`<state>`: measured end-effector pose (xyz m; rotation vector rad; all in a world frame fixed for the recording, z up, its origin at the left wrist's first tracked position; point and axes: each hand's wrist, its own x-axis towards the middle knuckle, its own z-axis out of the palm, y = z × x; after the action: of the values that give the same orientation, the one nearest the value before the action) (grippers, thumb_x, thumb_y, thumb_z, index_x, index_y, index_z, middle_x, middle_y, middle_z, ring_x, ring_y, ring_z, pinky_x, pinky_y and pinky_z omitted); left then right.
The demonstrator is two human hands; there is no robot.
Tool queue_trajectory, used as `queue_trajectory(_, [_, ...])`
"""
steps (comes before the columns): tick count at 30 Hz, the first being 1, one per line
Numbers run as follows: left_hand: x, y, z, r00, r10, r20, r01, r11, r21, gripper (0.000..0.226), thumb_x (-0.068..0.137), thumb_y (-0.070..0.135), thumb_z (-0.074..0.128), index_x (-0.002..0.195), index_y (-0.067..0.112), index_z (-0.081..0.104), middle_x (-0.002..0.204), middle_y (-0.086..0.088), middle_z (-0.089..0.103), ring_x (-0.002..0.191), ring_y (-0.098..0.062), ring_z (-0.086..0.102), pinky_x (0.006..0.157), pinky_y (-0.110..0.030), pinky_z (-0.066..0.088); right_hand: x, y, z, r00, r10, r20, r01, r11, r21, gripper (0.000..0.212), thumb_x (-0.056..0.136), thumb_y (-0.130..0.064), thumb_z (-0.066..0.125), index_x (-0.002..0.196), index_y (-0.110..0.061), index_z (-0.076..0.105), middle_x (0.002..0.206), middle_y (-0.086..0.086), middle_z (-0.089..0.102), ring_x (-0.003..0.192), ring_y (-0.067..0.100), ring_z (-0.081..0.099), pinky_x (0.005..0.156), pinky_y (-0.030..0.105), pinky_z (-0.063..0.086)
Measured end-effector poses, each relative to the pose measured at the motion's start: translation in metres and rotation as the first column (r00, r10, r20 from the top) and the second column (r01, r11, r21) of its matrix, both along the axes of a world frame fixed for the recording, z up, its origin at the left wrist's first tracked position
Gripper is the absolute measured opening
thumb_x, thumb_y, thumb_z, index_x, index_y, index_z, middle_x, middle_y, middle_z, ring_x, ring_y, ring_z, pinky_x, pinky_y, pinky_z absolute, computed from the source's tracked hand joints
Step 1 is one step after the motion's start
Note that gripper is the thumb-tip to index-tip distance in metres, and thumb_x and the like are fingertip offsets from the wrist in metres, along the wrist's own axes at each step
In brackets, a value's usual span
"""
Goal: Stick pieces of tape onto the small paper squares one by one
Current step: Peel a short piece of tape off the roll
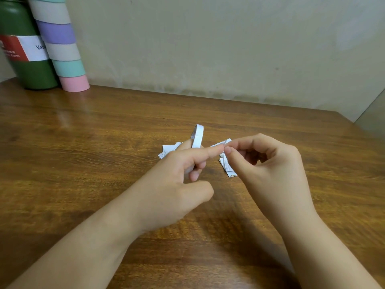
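Right fingertips [228, 150] pinch tape end, left hand [183, 176] grips tape roll [197, 137]; paper squares [228, 167] just beneath roll: light, flimsy; tape sticky, hold by edge.

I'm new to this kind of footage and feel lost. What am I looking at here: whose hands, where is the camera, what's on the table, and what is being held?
There is no machine here: a person works with two bare hands. The single picture comes from a camera worn on the person's head, looking forward and down.

The left hand holds a thin white tape roll, which stands up above its fingers. The right hand pinches something small at its fingertips, right by the left forefinger; it is too small to tell what.

On the wooden table, small paper squares lie scattered beneath the hands. At the far left stand a green bottle and a striped pastel tube, beside each other against the wall.
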<state>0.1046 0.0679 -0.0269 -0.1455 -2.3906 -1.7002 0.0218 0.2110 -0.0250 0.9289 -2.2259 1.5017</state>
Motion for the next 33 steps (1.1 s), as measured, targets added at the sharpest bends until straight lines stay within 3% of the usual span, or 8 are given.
queue_trajectory(5, [0.0017, 0.0018, -0.0001, 0.998, 0.057, -0.011, -0.058, 0.985, -0.163, 0.073, 0.063, 0.021, 0.05, 0.131, 0.047, 0.046, 0.082, 0.011, 0.031, 0.078, -0.003, 0.039, 0.079, -0.005, 0.034, 0.0007, -0.002, -0.003, 0.983, -0.055, -0.178, 0.064, 0.997, 0.042, 0.005, 0.075, -0.023, 0.071, 0.073, -0.027, 0.07, 0.062, -0.01, 0.058, 0.061, 0.007, 0.051, 0.057, 0.011, 0.038])
queue_trajectory(8, [0.003, 0.0038, 0.0005, 0.997, 0.067, -0.027, -0.072, 0.957, -0.28, 0.078, 0.064, 0.024, 0.047, 0.138, 0.045, 0.039, 0.085, 0.009, 0.03, 0.083, -0.007, 0.041, 0.081, -0.007, 0.031, 0.0001, -0.0017, -0.0035, 0.979, -0.064, -0.191, 0.074, 0.996, 0.047, 0.003, 0.076, -0.024, 0.07, 0.074, -0.025, 0.071, 0.062, -0.009, 0.059, 0.061, 0.009, 0.051, 0.058, 0.012, 0.038])
queue_trajectory(12, [0.0027, 0.0055, -0.0013, 0.997, 0.065, -0.047, -0.077, 0.945, -0.318, 0.08, 0.063, 0.023, 0.046, 0.14, 0.041, 0.038, 0.082, 0.021, 0.027, 0.085, -0.005, 0.039, 0.083, -0.007, 0.032, 0.0007, -0.0014, -0.0029, 0.979, -0.06, -0.194, 0.074, 0.995, 0.063, 0.004, 0.075, -0.022, 0.069, 0.073, -0.024, 0.071, 0.061, -0.009, 0.059, 0.063, 0.012, 0.053, 0.057, 0.014, 0.039])
queue_trajectory(23, [0.0036, 0.005, 0.0002, 0.996, 0.028, -0.08, -0.044, 0.977, -0.209, 0.075, 0.063, 0.016, 0.048, 0.134, 0.042, 0.047, 0.082, 0.019, 0.03, 0.084, -0.009, 0.039, 0.087, -0.007, 0.031, 0.001, 0.0014, 0.0007, 0.987, -0.017, -0.161, 0.017, 1.0, -0.002, 0.008, 0.075, -0.018, 0.069, 0.072, -0.026, 0.069, 0.063, -0.015, 0.058, 0.059, 0.006, 0.05, 0.057, 0.009, 0.037])
queue_trajectory(28, [0.0031, 0.0031, 0.0004, 0.997, -0.003, -0.081, -0.005, 0.995, -0.102, 0.073, 0.059, 0.023, 0.053, 0.127, 0.05, 0.048, 0.083, 0.017, 0.032, 0.083, -0.01, 0.039, 0.085, -0.008, 0.033, 0.0028, 0.0002, 0.0002, 0.962, -0.064, -0.265, 0.064, 0.998, -0.006, 0.004, 0.077, -0.017, 0.07, 0.075, -0.02, 0.07, 0.063, -0.009, 0.057, 0.06, 0.008, 0.05, 0.059, 0.011, 0.037])
queue_trajectory(33, [0.0012, 0.0004, -0.0002, 0.998, -0.025, -0.051, 0.024, 1.0, -0.006, 0.073, 0.062, 0.007, 0.052, 0.125, 0.044, 0.054, 0.08, 0.014, 0.033, 0.08, -0.008, 0.039, 0.081, -0.01, 0.034, 0.004, -0.0011, -0.0005, 0.946, -0.1, -0.307, 0.109, 0.994, 0.012, 0.003, 0.077, -0.018, 0.07, 0.075, -0.02, 0.071, 0.062, -0.005, 0.056, 0.06, 0.008, 0.048, 0.058, 0.014, 0.038])
